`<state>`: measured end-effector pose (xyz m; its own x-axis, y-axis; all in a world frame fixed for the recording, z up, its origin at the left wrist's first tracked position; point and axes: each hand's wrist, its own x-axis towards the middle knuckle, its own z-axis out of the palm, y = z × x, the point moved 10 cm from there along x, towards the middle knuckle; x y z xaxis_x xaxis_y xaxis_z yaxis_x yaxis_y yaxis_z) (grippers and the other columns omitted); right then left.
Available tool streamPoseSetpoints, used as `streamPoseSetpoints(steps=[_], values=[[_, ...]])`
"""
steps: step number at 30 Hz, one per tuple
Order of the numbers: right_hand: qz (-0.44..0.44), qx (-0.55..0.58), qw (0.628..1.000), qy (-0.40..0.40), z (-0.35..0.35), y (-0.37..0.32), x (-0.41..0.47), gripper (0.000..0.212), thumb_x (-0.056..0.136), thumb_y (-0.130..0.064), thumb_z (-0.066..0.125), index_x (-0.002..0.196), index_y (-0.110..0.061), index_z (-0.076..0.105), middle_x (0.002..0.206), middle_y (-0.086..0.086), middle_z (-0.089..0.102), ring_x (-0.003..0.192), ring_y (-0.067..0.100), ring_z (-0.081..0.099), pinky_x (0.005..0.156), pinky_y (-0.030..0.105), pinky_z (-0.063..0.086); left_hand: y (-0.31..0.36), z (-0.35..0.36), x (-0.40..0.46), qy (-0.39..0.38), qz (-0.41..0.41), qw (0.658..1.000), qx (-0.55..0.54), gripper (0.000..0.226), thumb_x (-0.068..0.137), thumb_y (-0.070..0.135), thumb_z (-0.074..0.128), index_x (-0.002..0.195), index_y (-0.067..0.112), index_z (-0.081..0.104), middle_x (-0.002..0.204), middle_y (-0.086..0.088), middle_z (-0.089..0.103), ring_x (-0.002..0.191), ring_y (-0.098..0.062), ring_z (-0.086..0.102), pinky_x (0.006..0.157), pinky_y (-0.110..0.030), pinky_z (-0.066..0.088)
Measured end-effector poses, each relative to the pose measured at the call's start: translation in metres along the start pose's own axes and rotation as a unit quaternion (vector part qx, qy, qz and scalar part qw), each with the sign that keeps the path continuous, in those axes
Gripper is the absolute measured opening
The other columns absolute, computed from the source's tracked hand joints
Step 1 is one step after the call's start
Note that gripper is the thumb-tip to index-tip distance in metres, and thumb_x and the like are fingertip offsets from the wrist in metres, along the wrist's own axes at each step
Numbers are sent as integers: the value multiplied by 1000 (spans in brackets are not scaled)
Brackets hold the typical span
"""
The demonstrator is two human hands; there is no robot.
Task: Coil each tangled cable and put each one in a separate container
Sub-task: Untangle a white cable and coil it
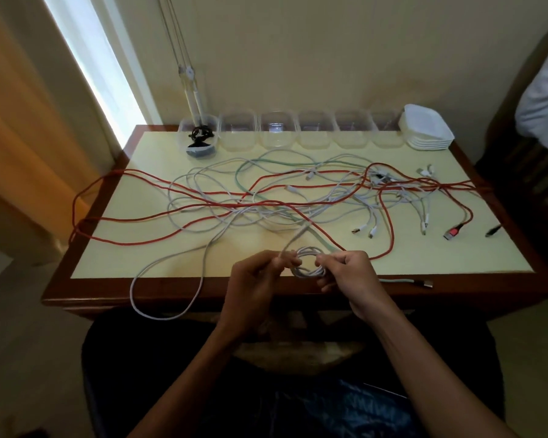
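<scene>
**Inspector:** State of the hands?

**Assistant:** Both are at the near edge of the table [114, 273]. The right hand [350, 275] pinches a small white coil [307, 263]. The left hand [253, 279] has its fingers curled round the same white cable [171, 267] where it feeds into the coil. Neither hand is spread wide.

**Inspector:** Where does the rest of that cable run?

**Assistant:** A long loop hangs over the near edge towards the left, then climbs back into the tangle [266, 200] at the middle of the tabletop.

**Inspector:** Containers?

**Assistant:** A row of clear tubs [317, 131] stands along the far edge. The leftmost tub [200, 137] holds a black cable [200, 135]. A stack of white lids [427, 128] sits at the far right corner.

**Inspector:** Risks?

**Assistant:** In my judgement, three. The white cable appears to pass under the red cables [133, 219]; pulling slack could drag the whole tangle towards the near edge. The hanging loop could catch on the table edge. And if the right hand's pinch loosens, the coil may spring open.
</scene>
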<state>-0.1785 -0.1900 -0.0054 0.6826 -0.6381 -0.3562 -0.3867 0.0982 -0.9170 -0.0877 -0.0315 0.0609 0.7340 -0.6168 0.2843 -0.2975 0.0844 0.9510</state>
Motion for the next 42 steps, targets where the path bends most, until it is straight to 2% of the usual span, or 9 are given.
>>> streamPoseSetpoints(steps=[3, 8, 11, 14, 17, 22, 29, 37, 42], values=[[-18, -14, 1000, -9, 7, -6, -7, 25, 96, -15, 60, 83, 3, 72, 71, 17, 68, 57, 21, 63, 48, 26, 52, -4, -13, -6, 137, -64, 985, -79, 27, 101, 12, 48, 85, 5, 68, 78, -10, 72, 81, -29, 72, 77, -37, 58], [-101, -76, 992, 16, 2, -23, -20, 27, 97, -19, 58, 81, -1, 70, 63, 13, 69, 55, 24, 67, 54, 30, 55, -63, -30, -28, 306, -283, 877, -239, 26, 96, -5, 47, 118, 4, 58, 81, -16, 67, 66, -26, 72, 57, -28, 56], [-160, -87, 982, 49, 0, -33, -29, 24, 98, -19, 58, 82, -4, 69, 60, 8, 66, 51, 17, 64, 51, 29, 55, -86, -28, -30, 231, -359, 892, -151, 32, 89, -12, 49, 117, -4, 60, 73, -14, 67, 51, -18, 66, 48, -25, 51], [-193, -72, 977, 46, 2, -37, -35, 17, 98, -19, 59, 88, -11, 71, 64, 4, 66, 53, 15, 64, 49, 27, 54, -87, -19, -22, 26, -386, 922, 23, 29, 89, -8, 48, 108, 0, 69, 64, -8, 64, 44, -10, 56, 43, -20, 45], [-203, -60, 977, 25, 9, -37, -35, 14, 97, -18, 59, 89, -20, 71, 67, 4, 66, 52, 15, 62, 49, 28, 52, -79, -9, -13, -174, -359, 903, 162, 30, 90, 0, 54, 88, 22, 75, 62, -2, 64, 44, -4, 51, 43, -16, 41], [-177, -38, 983, 4, 18, -31, -25, 16, 96, -14, 61, 84, -18, 72, 67, 10, 68, 48, 18, 61, 46, 28, 50, -73, 1, 2, -301, -285, 886, 207, 21, 91, 12, 64, 82, 28, 75, 63, 7, 67, 50, 3, 54, 52, -11, 42], [-107, -53, 993, -13, 22, -5, -5, 21, 96, -20, 61, 82, -8, 73, 57, 7, 65, 46, 16, 58, 46, 29, 49, -103, 0, -4, -155, -359, 920, -11, 14, 88, 3, 66, 87, 13, 76, 67, -7, 69, 58, -6, 61, 53, -15, 48], [-90, -31, 995, -32, 32, 7, 8, 19, 97, -14, 60, 87, -5, 74, 62, 17, 65, 46, 15, 56, 44, 29, 47, -123, 5, 3, -224, -316, 908, 156, 29, 75, 35, 73, 75, 6, 77, 59, -5, 65, 55, -8, 53, 54, -31, 45], [-57, -53, 996, -46, 41, 20, 13, 18, 95, -7, 60, 84, -8, 74, 56, 8, 62, 43, 11, 54, 44, 24, 44, -112, 20, 4, -117, -376, 908, -142, 16, 68, 12, 79, 82, 4, 77, 76, -11, 71, 67, -14, 64, 63, -25, 51]])
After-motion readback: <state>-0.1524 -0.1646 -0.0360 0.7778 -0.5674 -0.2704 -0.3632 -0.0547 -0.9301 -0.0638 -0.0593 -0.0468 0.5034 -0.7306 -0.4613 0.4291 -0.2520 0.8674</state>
